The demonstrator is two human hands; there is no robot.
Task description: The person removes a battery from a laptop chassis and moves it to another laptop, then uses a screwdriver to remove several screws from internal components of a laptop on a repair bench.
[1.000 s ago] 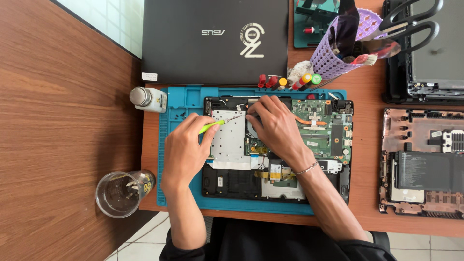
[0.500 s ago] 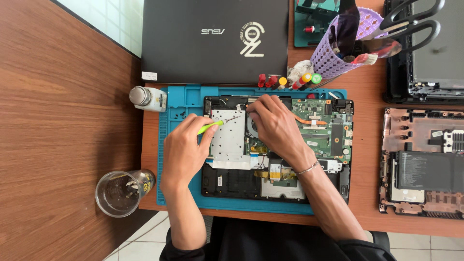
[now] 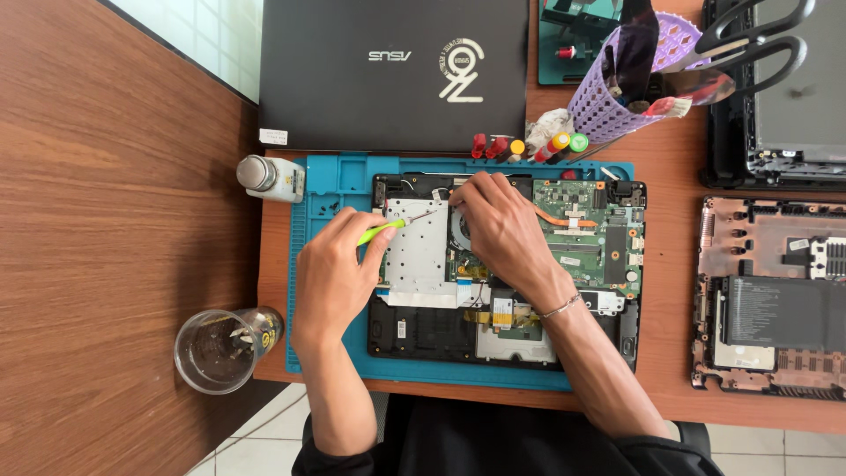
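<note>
Left hand (image 3: 333,273) fingers gripped a green screwdriver (image 3: 383,231) over the opened laptop (image 3: 582,256); right hand (image 3: 498,229) fingers pressed flat by the fan, holding nothing.

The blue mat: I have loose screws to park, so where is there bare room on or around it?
Bare room: the blue mat's left strip between the white bottle and the glass jar, and the wooden desk left of both. Crowded: the opened laptop under the left hand and right hand, and the screwdrivers above.
</note>
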